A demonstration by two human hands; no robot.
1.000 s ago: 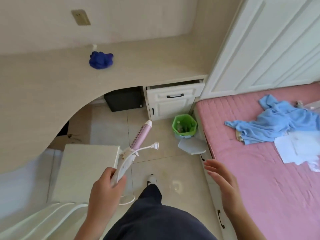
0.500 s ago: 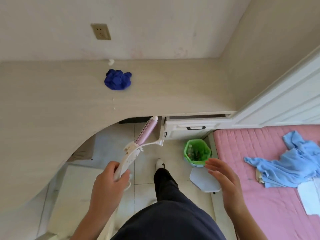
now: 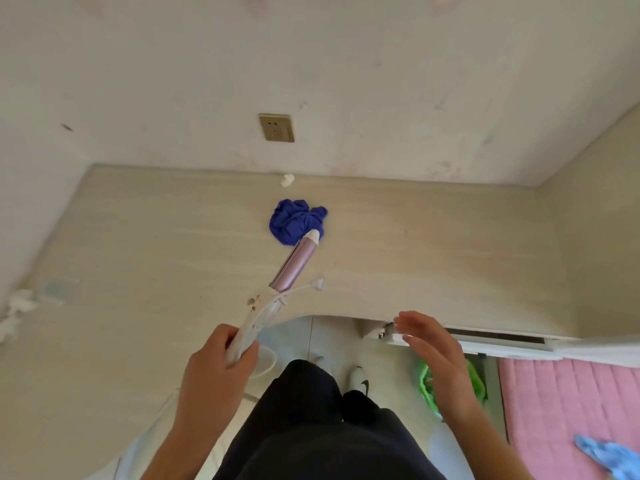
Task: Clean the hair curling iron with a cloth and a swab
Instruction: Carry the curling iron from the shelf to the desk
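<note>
My left hand (image 3: 216,370) grips the white handle of the curling iron (image 3: 292,266), whose pink barrel points up and away over the desk (image 3: 138,258). Its white plug (image 3: 318,284) dangles on a short cord beside the barrel. A crumpled dark blue cloth (image 3: 294,221) lies on the desk just beyond the barrel's white tip. A small white wad, perhaps the swab (image 3: 287,180), sits by the wall behind the cloth. My right hand (image 3: 438,355) hovers with straight fingers near the desk's front edge, holding nothing.
A wall socket (image 3: 276,127) is above the desk. White scraps (image 3: 17,306) lie at the desk's left end. Below are a partly open drawer (image 3: 485,341), a green bin (image 3: 427,386), my dark trouser legs, and a pink mattress (image 3: 568,410) with a light blue cloth (image 3: 609,455).
The view has swung up and towards the desk. The curling iron in my left hand now reaches over the desk near the blue cloth. My right hand stays empty and has risen.
</note>
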